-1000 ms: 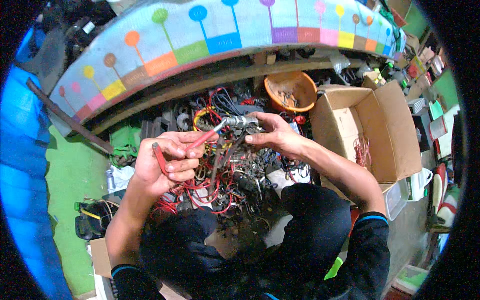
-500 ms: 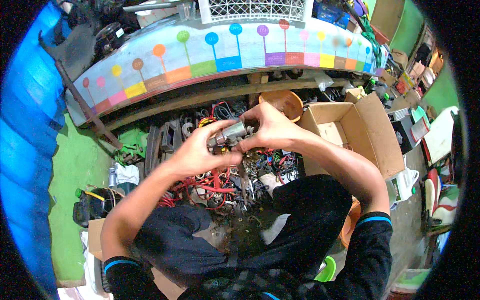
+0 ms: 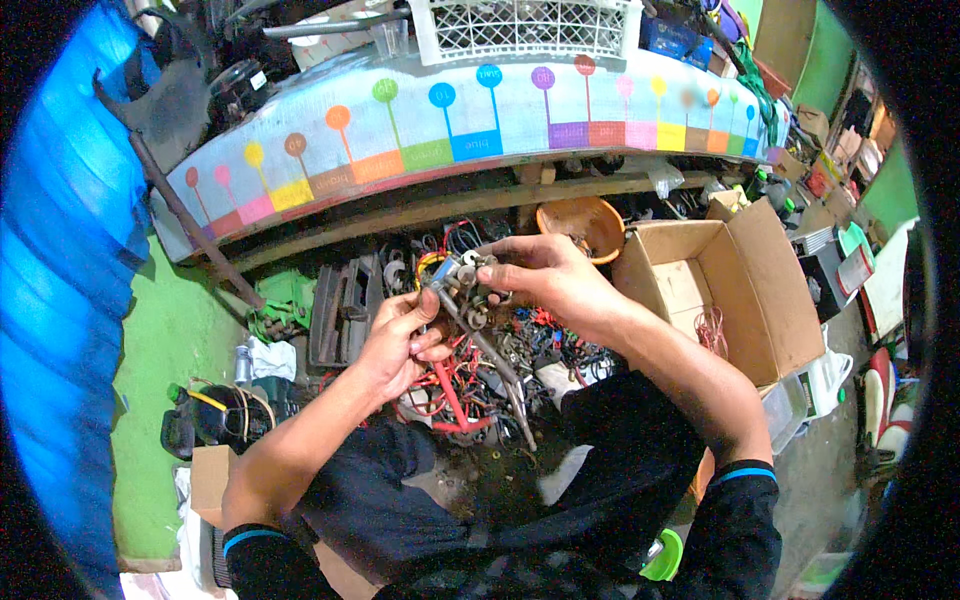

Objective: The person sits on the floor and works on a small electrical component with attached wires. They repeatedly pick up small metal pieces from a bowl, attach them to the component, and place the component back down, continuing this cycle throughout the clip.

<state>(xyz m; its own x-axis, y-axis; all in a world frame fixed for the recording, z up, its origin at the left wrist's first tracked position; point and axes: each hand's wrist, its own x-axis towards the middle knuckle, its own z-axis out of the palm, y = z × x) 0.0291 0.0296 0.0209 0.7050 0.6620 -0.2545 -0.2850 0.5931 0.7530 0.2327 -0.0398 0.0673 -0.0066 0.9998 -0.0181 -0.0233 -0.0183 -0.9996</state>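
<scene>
Over the pile, both hands hold a grey metal part (image 3: pixel 468 285) with several round knob-like ends and a flat shiny side. My left hand (image 3: pixel 395 350) is closed, its thumb and fingers pinching the part's lower left edge. From the other side, my right hand (image 3: pixel 550 280) grips the upper right, thumb laid over the round ends. A dark rod or stiff cable (image 3: pixel 495 360) slants down from beneath the part; whether it is attached, I cannot tell. Below lie red cables (image 3: pixel 455 405) and many small metal pieces. The part's exact kind does not show.
An open cardboard box (image 3: pixel 680 300) stands at the right, with thin reddish wire inside. Behind my right hand sits an orange bowl (image 3: pixel 610 240). A long light-blue board (image 3: pixel 400 150) with coloured markers crosses the back, bearing a white plastic crate (image 3: pixel 530 30). A dark grey tray (image 3: pixel 345 310) lies left.
The metal part has been turned, so its round ends now face up and the cylinder seen before no longer shows. My left hand has shifted lower, fingers curled in. The view has shifted slightly.
</scene>
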